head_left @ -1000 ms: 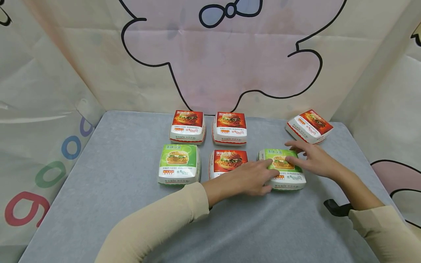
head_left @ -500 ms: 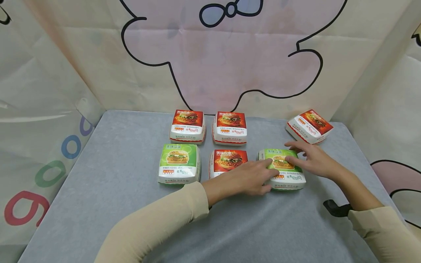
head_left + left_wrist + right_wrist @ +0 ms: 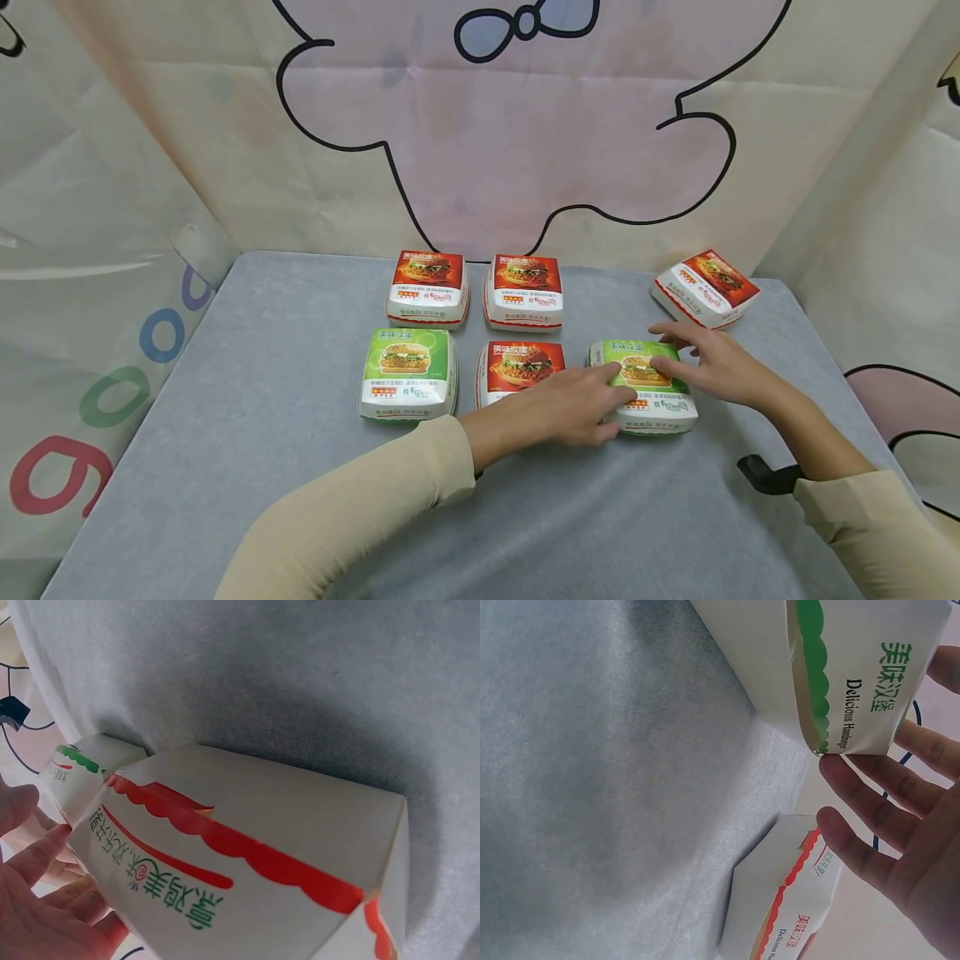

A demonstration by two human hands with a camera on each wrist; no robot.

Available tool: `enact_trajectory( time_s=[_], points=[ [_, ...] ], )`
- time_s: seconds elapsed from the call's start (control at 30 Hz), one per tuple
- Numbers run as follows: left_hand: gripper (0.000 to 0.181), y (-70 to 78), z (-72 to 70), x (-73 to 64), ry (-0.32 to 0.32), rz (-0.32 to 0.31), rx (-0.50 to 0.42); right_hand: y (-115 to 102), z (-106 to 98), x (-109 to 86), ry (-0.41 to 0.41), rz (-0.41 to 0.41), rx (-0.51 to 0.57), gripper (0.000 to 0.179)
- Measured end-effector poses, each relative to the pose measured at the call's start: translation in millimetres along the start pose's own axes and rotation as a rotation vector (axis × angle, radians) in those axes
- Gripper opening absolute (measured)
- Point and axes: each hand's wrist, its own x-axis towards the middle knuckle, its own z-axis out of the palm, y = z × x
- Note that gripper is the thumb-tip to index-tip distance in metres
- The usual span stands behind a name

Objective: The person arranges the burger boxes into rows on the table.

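Both hands touch one green-topped burger box (image 3: 656,412) at the front right of the table. My left hand (image 3: 573,408) comes in from its left, fingertips on the lid's left side and thumb low by the front. At the right, my right hand (image 3: 712,362) lays its thumb on the lid, with fingers extended at the far right corner. In the right wrist view, the fingers (image 3: 877,795) look mostly straight against the green-trimmed box (image 3: 855,682). A red-topped burger box (image 3: 517,367) lies under the left forearm, partly hidden; its red-trimmed side (image 3: 225,847) fills the left wrist view.
Another green burger box (image 3: 405,375) sits at the front left. Two red burger boxes, one left (image 3: 427,287) and one middle (image 3: 523,292), stand behind. A tilted red burger box (image 3: 707,287) lies at the back right. Grey cloth (image 3: 187,417) covers the table; printed sheets (image 3: 562,150) surround it.
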Motion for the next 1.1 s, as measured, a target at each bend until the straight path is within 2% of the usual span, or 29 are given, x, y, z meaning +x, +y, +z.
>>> enact_trajectory(
  time_s=[0.37,0.5,0.6,0.73,0.83,0.93,1.1],
  points=[
    [0.048,-4.4,-6.0,0.4,-0.015,-0.030,-0.036,1.4,-4.2,1.5,0.000,0.004,0.005,0.050],
    [0.050,-9.8,-11.9,-1.0,-0.012,-0.068,-0.088,5.9,-8.3,2.6,0.012,0.026,0.019,0.051],
    [0.050,-14.6,-17.6,-2.1,0.006,-0.095,-0.161,11.0,-13.9,3.2,0.067,0.028,0.009,0.052],
    [0.051,-21.7,-24.8,-3.2,0.046,-0.111,-0.277,19.4,-25.2,4.5,0.167,0.070,-0.005,0.060],
    [0.053,-27.6,-29.0,-3.7,0.101,-0.126,-0.333,26.2,-35.9,7.3,0.214,0.128,-0.010,0.068],
    [0.055,-34.1,-32.4,-3.6,0.166,-0.145,-0.381,33.8,-45.4,10.7,0.225,0.173,-0.018,0.071],
    [0.057,-45.6,-35.2,-1.3,0.250,-0.183,-0.464,49.8,-53.0,19.0,0.188,0.254,-0.038,0.076]
  ],
)
